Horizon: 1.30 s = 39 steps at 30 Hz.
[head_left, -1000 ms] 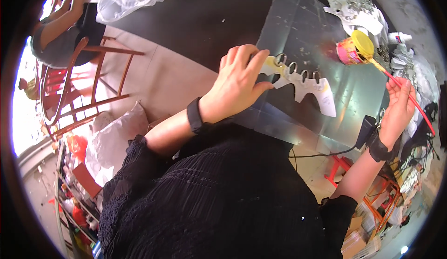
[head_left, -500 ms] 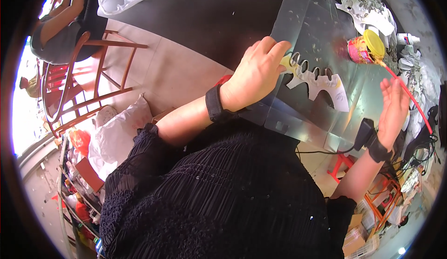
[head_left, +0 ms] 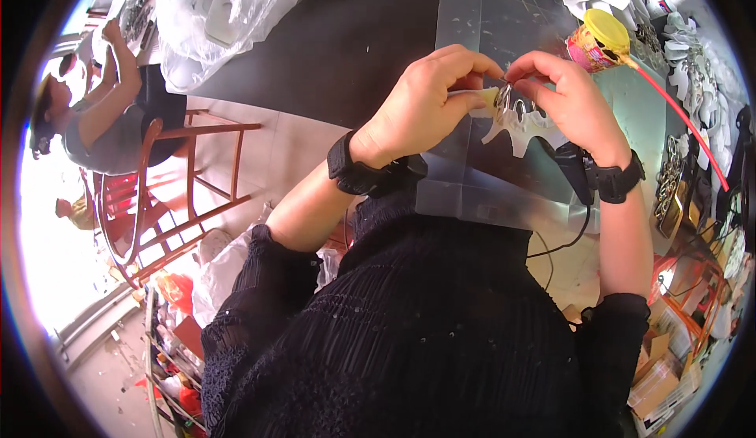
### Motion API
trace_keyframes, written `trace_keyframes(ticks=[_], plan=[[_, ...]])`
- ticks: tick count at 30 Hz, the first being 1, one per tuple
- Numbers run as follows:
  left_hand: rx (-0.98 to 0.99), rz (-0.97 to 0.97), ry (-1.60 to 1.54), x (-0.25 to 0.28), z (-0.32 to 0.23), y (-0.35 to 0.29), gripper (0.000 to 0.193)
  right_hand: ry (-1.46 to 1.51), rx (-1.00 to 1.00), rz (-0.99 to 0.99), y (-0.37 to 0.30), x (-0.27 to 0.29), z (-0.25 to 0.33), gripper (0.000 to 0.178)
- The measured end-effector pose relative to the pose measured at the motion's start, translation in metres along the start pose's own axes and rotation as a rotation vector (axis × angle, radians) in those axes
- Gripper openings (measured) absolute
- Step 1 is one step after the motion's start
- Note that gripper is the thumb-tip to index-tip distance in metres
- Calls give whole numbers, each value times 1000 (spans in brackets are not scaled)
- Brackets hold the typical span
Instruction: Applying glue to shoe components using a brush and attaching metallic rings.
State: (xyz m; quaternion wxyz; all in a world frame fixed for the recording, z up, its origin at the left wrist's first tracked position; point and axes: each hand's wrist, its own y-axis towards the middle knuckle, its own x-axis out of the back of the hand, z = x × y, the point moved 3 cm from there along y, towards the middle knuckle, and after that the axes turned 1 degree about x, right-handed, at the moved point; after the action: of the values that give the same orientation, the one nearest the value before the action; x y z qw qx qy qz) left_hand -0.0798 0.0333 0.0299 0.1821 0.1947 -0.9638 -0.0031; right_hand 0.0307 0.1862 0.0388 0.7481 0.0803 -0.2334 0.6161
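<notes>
A white scalloped cut-out strip [head_left: 526,131] with metal rings along its top edge lies on a clear plastic sheet [head_left: 504,178] over a dark table [head_left: 354,36]. My left hand [head_left: 421,107] pinches the strip's yellowish left end. My right hand [head_left: 571,99] has its fingertips on a metal ring [head_left: 508,95] right beside the left hand's fingers. Both wrists wear black bands.
A pink can with a yellow lid [head_left: 594,40] stands at the back right, a red stick [head_left: 685,123] leaning from it. White cut-outs and metal rings [head_left: 693,76] pile at the right. A clear plastic bag [head_left: 228,5] lies back left. A person [head_left: 102,115] sits on a wooden stool [head_left: 181,178].
My right hand let go of the red stick and came left to the strip, meeting my left hand at a ring. The view shifted as my head moved.
</notes>
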Motion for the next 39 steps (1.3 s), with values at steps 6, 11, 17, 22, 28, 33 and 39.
trace_keyframes(ticks=[6,11,17,22,28,33,39], plan=[[192,-51,-131,1,19,5,25,97,-22,0,3,0,-9,11],[352,-86,-329,0,29,9,23,129,-45,-80,4,-5,-18,10],[431,-166,-661,-17,23,0,28,70,-66,-138,4,-6,-22,11],[357,-263,-527,-27,19,-2,30,109,-41,-151,2,-9,-23,10],[441,-251,-610,-31,22,3,32,109,-46,-165,-4,-5,-15,9],[477,-214,-853,-34,26,1,31,125,-14,-148,-5,-7,-13,8],[549,-135,-983,-36,29,-2,29,26,62,-192,-5,-9,-8,11]])
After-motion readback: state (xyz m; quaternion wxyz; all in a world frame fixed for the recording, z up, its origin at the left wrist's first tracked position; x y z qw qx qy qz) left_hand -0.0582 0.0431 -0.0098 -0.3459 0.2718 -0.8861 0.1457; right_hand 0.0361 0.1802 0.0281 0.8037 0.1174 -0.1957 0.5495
